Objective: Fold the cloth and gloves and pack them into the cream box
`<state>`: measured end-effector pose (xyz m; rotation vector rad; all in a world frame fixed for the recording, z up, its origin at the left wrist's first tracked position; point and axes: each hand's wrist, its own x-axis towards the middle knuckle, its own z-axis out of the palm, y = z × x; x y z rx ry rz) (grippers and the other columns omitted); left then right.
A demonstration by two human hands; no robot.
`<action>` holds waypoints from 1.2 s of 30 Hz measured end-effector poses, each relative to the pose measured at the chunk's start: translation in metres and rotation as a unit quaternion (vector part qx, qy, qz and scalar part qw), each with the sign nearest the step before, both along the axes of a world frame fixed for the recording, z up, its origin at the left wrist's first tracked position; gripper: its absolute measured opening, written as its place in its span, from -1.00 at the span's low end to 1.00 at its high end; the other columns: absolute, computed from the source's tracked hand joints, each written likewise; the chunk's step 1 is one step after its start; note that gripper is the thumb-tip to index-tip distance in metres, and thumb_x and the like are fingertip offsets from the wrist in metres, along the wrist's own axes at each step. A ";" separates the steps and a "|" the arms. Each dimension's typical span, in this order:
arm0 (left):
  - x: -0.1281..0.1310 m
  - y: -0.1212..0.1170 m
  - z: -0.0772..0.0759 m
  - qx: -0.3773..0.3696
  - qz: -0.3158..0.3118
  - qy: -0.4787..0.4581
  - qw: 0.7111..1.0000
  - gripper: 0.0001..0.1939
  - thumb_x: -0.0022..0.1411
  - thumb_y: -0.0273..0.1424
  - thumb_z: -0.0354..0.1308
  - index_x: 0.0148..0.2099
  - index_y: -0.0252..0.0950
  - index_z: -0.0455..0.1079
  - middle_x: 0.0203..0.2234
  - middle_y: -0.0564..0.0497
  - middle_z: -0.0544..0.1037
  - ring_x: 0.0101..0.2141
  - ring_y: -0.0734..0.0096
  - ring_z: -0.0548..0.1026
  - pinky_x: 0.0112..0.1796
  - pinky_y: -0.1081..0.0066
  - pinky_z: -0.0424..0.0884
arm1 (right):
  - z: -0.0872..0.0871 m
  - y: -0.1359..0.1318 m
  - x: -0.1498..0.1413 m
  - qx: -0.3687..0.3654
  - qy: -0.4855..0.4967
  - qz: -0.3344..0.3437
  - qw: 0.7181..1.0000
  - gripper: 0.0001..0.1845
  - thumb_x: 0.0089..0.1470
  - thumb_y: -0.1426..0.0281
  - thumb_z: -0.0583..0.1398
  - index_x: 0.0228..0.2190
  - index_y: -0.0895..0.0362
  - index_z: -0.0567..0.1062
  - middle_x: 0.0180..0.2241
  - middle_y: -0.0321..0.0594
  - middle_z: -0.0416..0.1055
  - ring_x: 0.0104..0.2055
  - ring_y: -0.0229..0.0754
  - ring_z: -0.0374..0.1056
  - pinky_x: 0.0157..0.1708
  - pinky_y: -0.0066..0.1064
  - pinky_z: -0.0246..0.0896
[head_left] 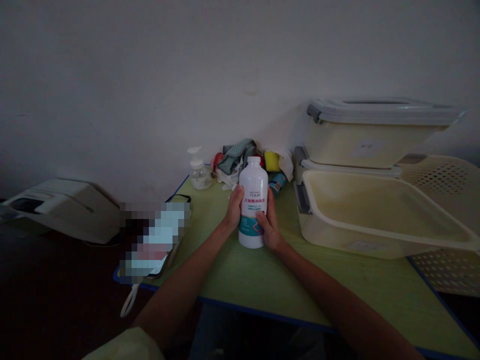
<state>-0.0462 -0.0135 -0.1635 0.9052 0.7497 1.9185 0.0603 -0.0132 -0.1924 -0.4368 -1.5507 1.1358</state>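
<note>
A white disinfectant bottle with a teal and red printed label is upright near the middle of the view. Its neck shows no separate coloured cap; whether a white lid sits on it I cannot tell. My left hand grips its left side, with the fingers mostly behind it. From the right, my right hand wraps round the lower half, the thumb across the label. Whether the bottle's base rests on the table or is just above it is unclear.
The green table has a blue edge. Behind the bottle lie a pump bottle, grey-green cloth, yellow sponge and blue can. An open cream bin and lidded box stand right; a phone lies left.
</note>
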 end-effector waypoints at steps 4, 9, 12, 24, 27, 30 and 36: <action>-0.001 0.001 0.000 -0.006 0.000 0.002 1.000 -0.55 -0.07 0.00 0.25 -0.35 -0.32 0.41 -0.50 -0.01 0.53 -0.35 0.24 0.51 -0.46 0.40 0.42 | 0.001 0.000 -0.001 -0.013 -0.004 0.008 1.000 -0.21 0.07 0.03 0.09 0.23 0.01 -0.06 0.29 -0.25 -0.15 0.32 -0.01 -0.24 0.26 -0.14 -0.29; -0.002 0.001 0.000 -0.010 0.007 0.007 1.000 -0.58 -0.06 -0.02 0.26 -0.40 -0.31 0.40 -0.49 -0.03 0.54 -0.33 0.23 0.52 -0.44 0.40 0.43 | 0.001 0.000 -0.001 -0.016 -0.001 0.014 1.000 -0.21 0.07 0.04 0.09 0.23 0.03 -0.05 0.30 -0.27 -0.16 0.32 -0.03 -0.25 0.26 -0.16 -0.30; -0.002 0.000 0.001 -0.009 0.006 0.008 1.000 -0.60 -0.05 -0.02 0.25 -0.43 -0.29 0.38 -0.50 -0.01 0.53 -0.33 0.23 0.52 -0.43 0.39 0.44 | 0.001 0.001 -0.001 -0.021 -0.001 0.017 1.000 -0.20 0.07 0.04 0.10 0.24 0.00 -0.06 0.29 -0.30 -0.15 0.32 -0.06 -0.25 0.26 -0.17 -0.30; -0.003 0.000 0.002 0.001 -0.001 0.004 1.000 -0.62 -0.06 -0.06 0.27 -0.43 -0.29 0.39 -0.51 0.04 0.52 -0.41 0.33 0.50 -0.41 0.40 0.43 | 0.002 0.000 -0.001 -0.031 0.001 0.032 0.999 -0.19 0.07 0.04 0.09 0.24 -0.02 -0.09 0.29 -0.32 -0.15 0.32 -0.07 -0.25 0.26 -0.13 -0.34; -0.004 -0.001 0.003 -0.001 0.005 0.008 1.000 -0.64 -0.04 -0.08 0.26 -0.41 -0.29 0.39 -0.48 0.03 0.53 -0.39 0.33 0.50 -0.39 0.40 0.43 | 0.003 0.000 -0.001 -0.030 0.002 0.034 0.999 -0.19 0.07 0.04 0.09 0.24 -0.01 -0.09 0.29 -0.31 -0.15 0.32 -0.07 -0.26 0.27 -0.13 -0.35; -0.003 -0.001 0.003 -0.003 0.008 0.011 1.000 -0.62 -0.07 -0.06 0.26 -0.44 -0.29 0.37 -0.44 0.00 0.55 -0.37 0.30 0.50 -0.39 0.39 0.43 | 0.003 0.000 -0.001 -0.031 0.009 0.037 0.999 -0.21 0.08 0.05 0.09 0.24 0.00 -0.07 0.29 -0.29 -0.15 0.32 -0.05 -0.24 0.26 -0.11 -0.33; -0.002 0.000 0.003 -0.003 0.017 0.010 1.000 -0.67 -0.01 -0.09 0.23 -0.49 -0.26 0.34 -0.48 -0.01 0.54 -0.34 0.26 0.50 -0.43 0.38 0.42 | 0.002 0.000 -0.001 -0.009 0.008 0.036 0.999 -0.28 0.10 0.08 0.09 0.21 -0.02 -0.01 0.29 -0.32 -0.14 0.32 -0.06 -0.27 0.27 -0.22 -0.31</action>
